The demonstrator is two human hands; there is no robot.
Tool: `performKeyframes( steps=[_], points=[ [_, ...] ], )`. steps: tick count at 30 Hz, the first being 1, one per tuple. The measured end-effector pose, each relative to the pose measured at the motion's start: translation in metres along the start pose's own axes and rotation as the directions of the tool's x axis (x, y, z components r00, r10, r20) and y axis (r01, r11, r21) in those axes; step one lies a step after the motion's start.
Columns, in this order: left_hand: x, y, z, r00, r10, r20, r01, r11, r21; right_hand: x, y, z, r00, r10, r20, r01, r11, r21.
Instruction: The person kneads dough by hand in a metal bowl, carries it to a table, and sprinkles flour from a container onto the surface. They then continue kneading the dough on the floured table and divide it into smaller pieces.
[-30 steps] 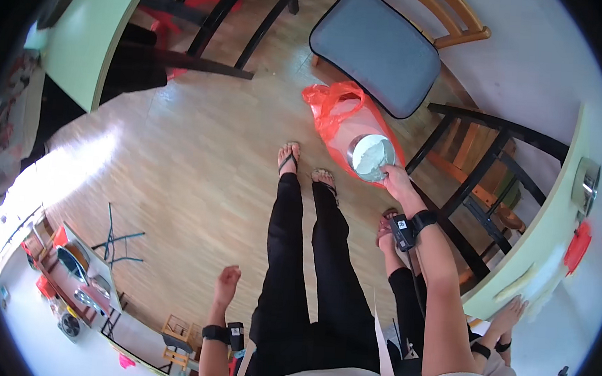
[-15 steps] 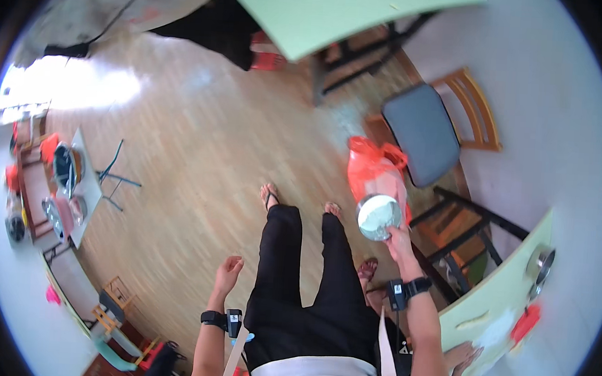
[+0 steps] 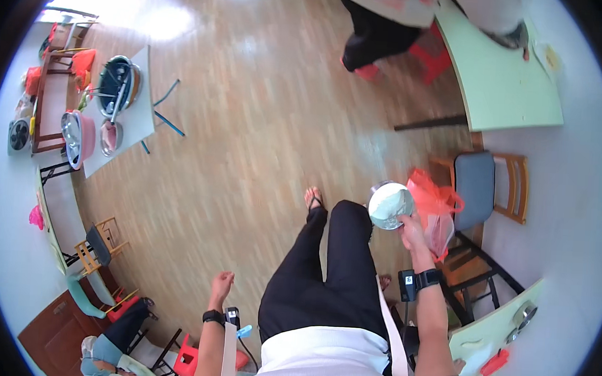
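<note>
Wooden floor [image 3: 234, 149], red bag [image 3: 430, 196] near grey chair [image 3: 473, 189], right hand [image 3: 414, 234] gripping bowl [image 3: 389, 206], left hand [image 3: 221, 285] half-open

No readable text, labels or signs — anywhere.

The bag [image 3: 435, 204] lies between the bowl [image 3: 391, 205] in the right grip [image 3: 415, 232] and, further right, a chair [image 3: 474, 190]; far left, basins [image 3: 88, 137] stand on a desk [image 3: 137, 124].
</note>
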State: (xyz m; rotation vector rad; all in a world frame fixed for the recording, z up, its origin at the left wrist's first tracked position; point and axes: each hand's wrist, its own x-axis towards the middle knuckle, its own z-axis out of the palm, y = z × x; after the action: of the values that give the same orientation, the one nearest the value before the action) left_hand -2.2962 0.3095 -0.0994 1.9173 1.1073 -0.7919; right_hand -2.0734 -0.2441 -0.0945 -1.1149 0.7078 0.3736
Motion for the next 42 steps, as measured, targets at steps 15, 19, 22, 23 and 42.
performKeyframes(
  steps=[15, 19, 22, 23, 42],
  points=[
    [0.095, 0.244, -0.065, 0.967, 0.104, -0.234, -0.132, 0.986, -0.106, 0.159, -0.132, 0.33, 0.93, 0.237, 0.28, -0.124, 0.921, -0.369],
    [0.083, 0.5, -0.125, 0.606, 0.716, -0.345, -0.755, 0.655, 0.034, 0.199, -0.174, 0.413, 0.865, 0.353, 0.357, -0.174, 0.878, -0.446],
    [0.113, 0.625, -0.151, 0.351, 0.919, -0.18, -0.861, 0.393, 0.325, 0.247, -0.18, 0.464, 0.85, 0.257, 0.459, -0.04, 0.902, -0.43],
    [0.132, 0.641, -0.161, 0.357, 0.912, -0.202, -0.851, 0.407, 0.332, 0.26, -0.184, 0.489, 0.838, 0.266, 0.477, -0.035, 0.898, -0.44],
    [0.38, 0.939, -0.33, 0.012, 0.977, 0.214, -0.987, -0.022, 0.16, 0.467, -0.359, 0.755, 0.918, 0.251, 0.308, -0.139, 0.929, -0.343]
  ],
)
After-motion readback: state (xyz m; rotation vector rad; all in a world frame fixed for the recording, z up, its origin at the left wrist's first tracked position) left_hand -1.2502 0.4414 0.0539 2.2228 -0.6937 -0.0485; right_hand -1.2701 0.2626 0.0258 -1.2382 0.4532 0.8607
